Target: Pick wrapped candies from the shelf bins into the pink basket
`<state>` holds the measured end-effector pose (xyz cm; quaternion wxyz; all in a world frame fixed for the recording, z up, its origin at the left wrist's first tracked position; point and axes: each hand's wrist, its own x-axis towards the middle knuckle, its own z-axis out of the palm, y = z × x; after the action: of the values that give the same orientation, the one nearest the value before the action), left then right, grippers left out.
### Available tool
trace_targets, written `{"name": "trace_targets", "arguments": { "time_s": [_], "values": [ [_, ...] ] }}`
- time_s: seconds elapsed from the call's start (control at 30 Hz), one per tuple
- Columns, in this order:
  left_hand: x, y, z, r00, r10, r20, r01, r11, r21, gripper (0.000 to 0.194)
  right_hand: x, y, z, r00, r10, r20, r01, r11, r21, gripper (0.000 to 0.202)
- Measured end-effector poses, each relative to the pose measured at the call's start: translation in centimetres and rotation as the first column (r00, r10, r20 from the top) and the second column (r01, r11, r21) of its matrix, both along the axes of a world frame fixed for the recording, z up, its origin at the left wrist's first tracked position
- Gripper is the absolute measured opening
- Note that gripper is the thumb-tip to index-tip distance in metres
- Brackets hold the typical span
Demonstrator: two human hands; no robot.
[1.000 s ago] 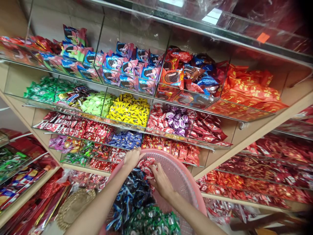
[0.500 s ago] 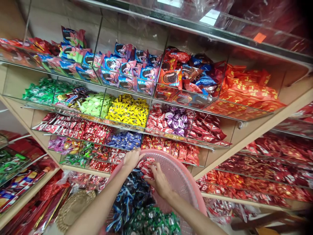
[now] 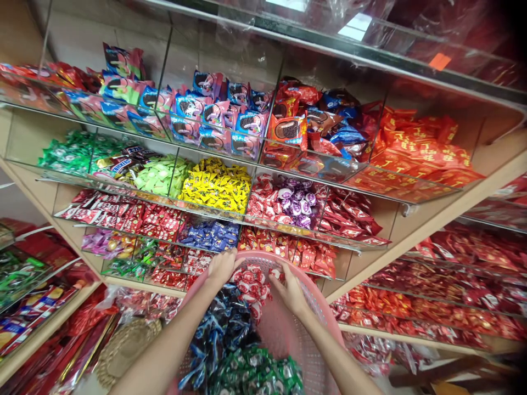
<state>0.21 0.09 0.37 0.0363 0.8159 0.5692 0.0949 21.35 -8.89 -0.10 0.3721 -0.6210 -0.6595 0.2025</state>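
Note:
A pink perforated plastic basket (image 3: 327,302) is in front of me, below the shelves. My left hand (image 3: 223,267) is closed over its far rim. Inside the basket, my right hand (image 3: 290,289) pinches a red-and-white wrapped candy (image 3: 275,272) between thumb and fingers, partly hidden by them. Just left of it lies a small heap of red-and-white wrapped candies (image 3: 250,284). Black-and-blue wrapped sweets (image 3: 220,326) fill the basket's left side, and green wrapped sweets (image 3: 257,370) lie nearest to me.
Tiered shelves with clear dividers rise behind the basket. They hold yellow candies (image 3: 216,186), purple-and-white candies (image 3: 297,203), blue packets (image 3: 209,235) and orange-red packets (image 3: 420,145). A woven basket (image 3: 127,351) stands low at left. More red packets (image 3: 444,274) fill shelves at right.
My right hand has moved right and slightly up, away from the red-and-white candies, leaving their heap more exposed. My left hand stays on the rim.

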Motion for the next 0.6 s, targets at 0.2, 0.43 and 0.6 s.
{"name": "trace_targets", "arguments": {
  "time_s": [0.2, 0.43, 0.6],
  "values": [
    [0.0, -0.1, 0.1, 1.0, 0.003, -0.003, -0.003, 1.0, 0.021, 0.049, 0.4, 0.0, -0.5, 0.995, 0.013, 0.097, -0.014, 1.0, 0.014, 0.029],
    [0.1, -0.2, 0.4, 1.0, 0.013, -0.008, -0.013, 1.0, -0.004, 0.048, -0.1, 0.7, 0.8, 0.948, 0.102, 0.302, -0.125, 0.991, 0.057, 0.023],
    [0.1, -0.2, 0.5, 1.0, 0.015, -0.008, -0.016, 0.999, -0.039, 0.05, -0.1, 1.6, 0.4, 0.906, 0.124, 0.405, -0.163, 0.984, 0.065, 0.027]
  ]
}}
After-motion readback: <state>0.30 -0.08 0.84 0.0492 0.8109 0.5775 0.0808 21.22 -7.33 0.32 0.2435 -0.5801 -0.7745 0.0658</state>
